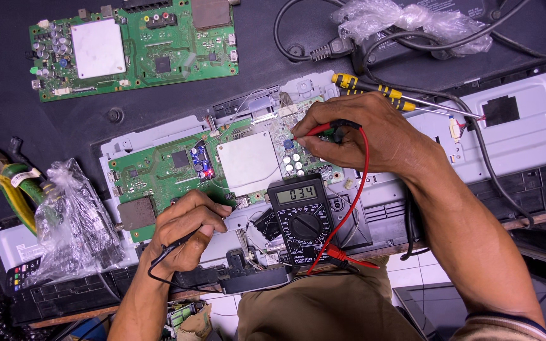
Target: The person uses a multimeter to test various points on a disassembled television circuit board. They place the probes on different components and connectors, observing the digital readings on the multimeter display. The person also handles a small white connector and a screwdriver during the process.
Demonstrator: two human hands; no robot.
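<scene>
My right hand (364, 136) pinches a red test probe (316, 131) whose tip touches the green circuit board (159, 170) near a cluster of small capacitors. Its red lead (356, 202) curves down to a black digital multimeter (301, 218) lying below the board, display lit. My left hand (188, 227) grips a black probe (175, 245) with its tip pressed near the board's lower edge, by a metal shield (248, 163). The board sits on a grey metal chassis (519, 136).
A second green circuit board (137, 47) lies at the top left. A yellow-and-black screwdriver (374, 90) rests above my right hand. Pliers with green-yellow handles (11, 183) and a crumpled plastic bag (74, 224) lie left. Black cables and another bag (406, 19) sit top right.
</scene>
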